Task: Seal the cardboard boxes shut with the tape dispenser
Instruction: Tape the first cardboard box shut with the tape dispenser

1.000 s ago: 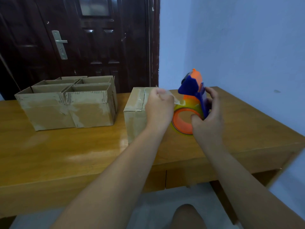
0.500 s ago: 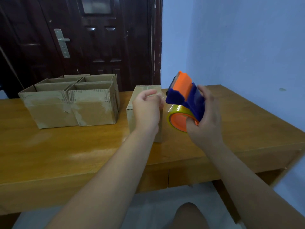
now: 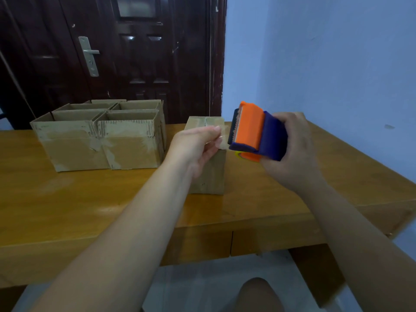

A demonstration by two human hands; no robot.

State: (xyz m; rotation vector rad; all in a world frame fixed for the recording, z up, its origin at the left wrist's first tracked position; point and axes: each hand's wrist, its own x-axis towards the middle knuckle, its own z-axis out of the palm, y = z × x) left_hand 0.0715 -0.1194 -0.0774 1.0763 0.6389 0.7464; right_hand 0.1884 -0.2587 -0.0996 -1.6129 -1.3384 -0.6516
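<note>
The right hand (image 3: 292, 152) curls its fingers round the orange-and-blue tape dispenser (image 3: 254, 131) — the left hand (image 3: 194, 147) pinches the clear tape end (image 3: 220, 141) above the cardboard box (image 3: 212, 174).

The tape dispenser (image 3: 256, 134) — blue body, orange front plate, dark toothed cutter along its left edge — is off the table (image 3: 67, 199), gripped in the right hand (image 3: 295, 152) with the cutter turned toward the small closed box (image 3: 210, 176). A sliver of yellowish roll on an orange core shows beneath it. A short run of clear tape (image 3: 221, 141) reaches from the cutter to the left hand (image 3: 195, 147), which pinches its end over the box's near top edge. That box stands upright on the table, flaps down. To its left sit several open boxes (image 3: 101, 149) — packed touching, with pale tape residue on their fronts.
</note>
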